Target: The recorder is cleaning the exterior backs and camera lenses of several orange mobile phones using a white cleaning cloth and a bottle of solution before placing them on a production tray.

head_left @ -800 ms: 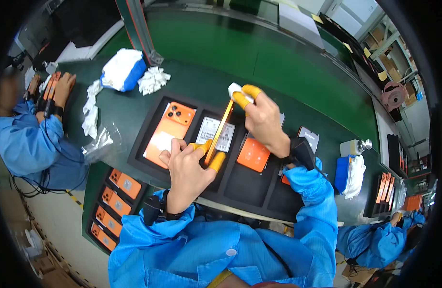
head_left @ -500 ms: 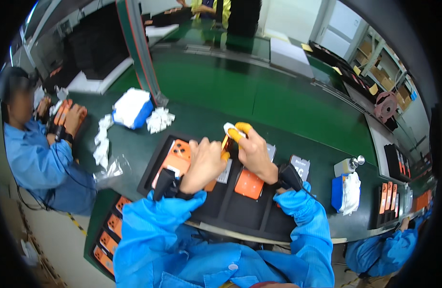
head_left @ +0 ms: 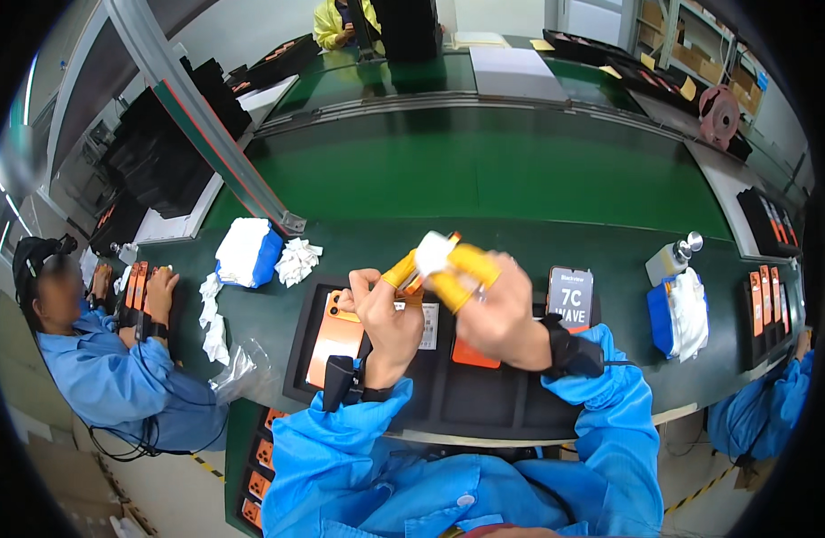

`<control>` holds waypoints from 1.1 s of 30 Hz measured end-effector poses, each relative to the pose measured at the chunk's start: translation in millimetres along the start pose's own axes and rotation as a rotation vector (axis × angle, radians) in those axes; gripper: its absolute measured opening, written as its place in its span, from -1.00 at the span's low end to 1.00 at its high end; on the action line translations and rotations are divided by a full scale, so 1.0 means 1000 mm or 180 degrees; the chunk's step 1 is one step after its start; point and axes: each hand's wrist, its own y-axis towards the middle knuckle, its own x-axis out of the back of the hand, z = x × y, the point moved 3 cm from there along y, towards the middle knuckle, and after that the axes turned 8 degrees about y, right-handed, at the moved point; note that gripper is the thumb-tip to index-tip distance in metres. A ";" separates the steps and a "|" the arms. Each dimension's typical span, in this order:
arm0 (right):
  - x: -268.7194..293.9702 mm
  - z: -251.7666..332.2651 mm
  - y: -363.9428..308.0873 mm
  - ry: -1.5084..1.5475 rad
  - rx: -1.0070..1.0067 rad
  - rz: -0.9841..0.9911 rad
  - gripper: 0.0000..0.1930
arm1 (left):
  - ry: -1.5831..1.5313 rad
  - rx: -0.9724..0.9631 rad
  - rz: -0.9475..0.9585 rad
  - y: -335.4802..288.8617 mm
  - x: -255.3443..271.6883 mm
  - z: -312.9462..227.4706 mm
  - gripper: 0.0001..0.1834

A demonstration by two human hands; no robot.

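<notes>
Taking the black tray (head_left: pixel 448 408) on the green table (head_left: pixel 484 179) as landmark: over its left part lies an orange phone (head_left: pixel 336 336). Just above, the left hand (head_left: pixel 385 323) pinches one end of a small orange-yellow piece (head_left: pixel 401 269), its grip narrow. To the right, the right hand (head_left: pixel 493 314) is blurred, its yellow-capped fingers (head_left: pixel 470 264) closed on a white bit (head_left: pixel 435 251); what that bit is cannot be made out.

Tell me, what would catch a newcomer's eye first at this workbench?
Probably the two hands raised mid-picture: the left hand and right hand, fingertips capped in yellow, pinch something small and white between them. Just below lies a black tray with an orange phone at its left end, before the wide green conveyor belt.
</notes>
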 end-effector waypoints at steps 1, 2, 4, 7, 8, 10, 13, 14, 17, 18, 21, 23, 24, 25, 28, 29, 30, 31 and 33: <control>-0.002 0.011 -0.003 0.0189 0.0114 0.0075 -0.67 | -0.0089 -0.0015 -0.0104 -0.001 0.000 0.000 -0.64; -0.001 0.013 -0.002 0.0161 0.0250 0.0171 -0.67 | -0.0212 -0.0026 -0.0141 -0.001 0.002 0.000 -0.58; 0.001 0.008 0.000 0.0042 0.0332 0.0201 -0.67 | -0.0244 -0.0024 -0.0216 -0.002 0.002 0.003 -0.58; 0.014 -0.011 0.010 0.0007 -0.0095 0.0148 -0.65 | -0.0095 -0.0089 -0.0292 -0.002 0.008 0.005 -0.56; 0.016 -0.014 0.009 0.0199 -0.0216 0.0066 -0.62 | -0.0261 -0.0072 -0.0262 -0.002 0.009 0.003 -0.54; 0.018 -0.016 0.005 0.0377 -0.0330 -0.0010 -0.59 | -0.0356 -0.0033 -0.0082 -0.007 0.009 0.005 -0.63; 0.017 -0.019 -0.001 0.1642 -0.1015 -0.0066 -0.53 | -0.1881 0.0639 0.0406 -0.016 -0.003 0.011 -0.75; 0.016 -0.017 -0.003 0.1989 -0.1231 -0.0001 -0.52 | -0.2497 0.0787 0.0928 -0.027 -0.016 0.026 -0.62; 0.012 -0.018 -0.006 0.2343 -0.1444 0.0097 -0.55 | -0.4393 0.1996 0.2219 -0.035 -0.017 0.008 -0.51; 0.013 -0.018 -0.005 0.2339 -0.1453 0.0018 -0.56 | -0.4798 0.2051 0.2757 -0.035 -0.019 0.002 -0.44; 0.016 -0.022 -0.001 0.2237 -0.1403 -0.0016 -0.60 | -0.5612 0.2248 0.3495 -0.033 -0.017 -0.009 -0.41; 0.015 -0.022 -0.001 0.1922 -0.1343 -0.0100 -0.59 | -0.5402 0.2370 0.3375 -0.028 -0.016 -0.011 -0.55; 0.014 -0.026 -0.002 0.1924 -0.1359 -0.0080 -0.59 | -0.5624 0.2426 0.3378 -0.028 -0.018 -0.008 -0.59; 0.013 -0.028 -0.002 0.1416 -0.1068 -0.0082 -0.60 | -0.5641 0.2445 0.3363 -0.029 -0.019 -0.008 -0.59; 0.012 -0.025 0.000 0.0695 -0.0619 0.0049 -0.62 | -0.6219 0.3053 0.3182 -0.035 -0.025 -0.002 -0.66; 0.010 -0.023 0.002 0.0469 -0.0458 0.0153 -0.63 | -0.6235 0.3063 0.3147 -0.038 -0.029 0.004 -0.66; 0.002 -0.023 -0.003 0.0491 -0.0373 0.0055 -0.65 | -0.6353 0.3264 0.2940 -0.039 -0.032 0.011 -0.65; -0.003 -0.020 -0.007 0.0497 -0.0309 0.0080 -0.65 | -0.6466 0.3459 0.2722 -0.040 -0.034 0.017 -0.63; -0.006 -0.008 -0.010 0.0678 -0.0069 0.0265 -0.65 | -0.6033 0.3237 0.2499 -0.039 -0.031 0.033 -0.55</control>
